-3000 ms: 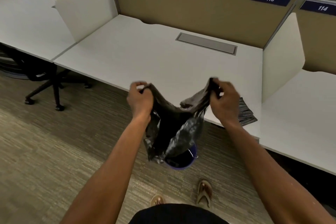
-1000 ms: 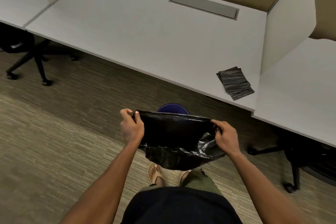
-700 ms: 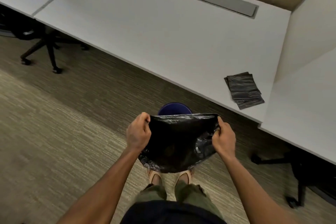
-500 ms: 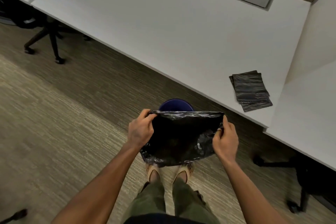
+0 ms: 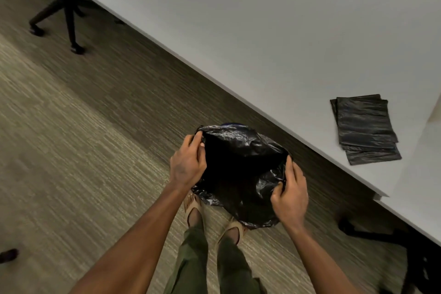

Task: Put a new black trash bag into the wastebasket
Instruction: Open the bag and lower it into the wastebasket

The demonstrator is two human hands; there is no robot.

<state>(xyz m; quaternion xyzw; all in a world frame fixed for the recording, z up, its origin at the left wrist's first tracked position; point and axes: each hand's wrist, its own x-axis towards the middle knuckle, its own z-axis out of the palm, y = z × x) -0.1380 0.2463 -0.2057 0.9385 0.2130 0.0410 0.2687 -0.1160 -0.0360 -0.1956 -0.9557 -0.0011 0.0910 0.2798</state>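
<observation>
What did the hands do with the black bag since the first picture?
Both hands, left hand and right hand, brought the trash bag down from chest height and pulled its mouth wide open over the blue wastebasket, which it now almost hides. Neither hand let go. The stack of folded bags stayed on the desk.

The black trash bag [image 5: 238,169] hides nearly all of the wastebasket [image 5: 229,124]; only a blue sliver of rim shows at the bag's far edge.
</observation>
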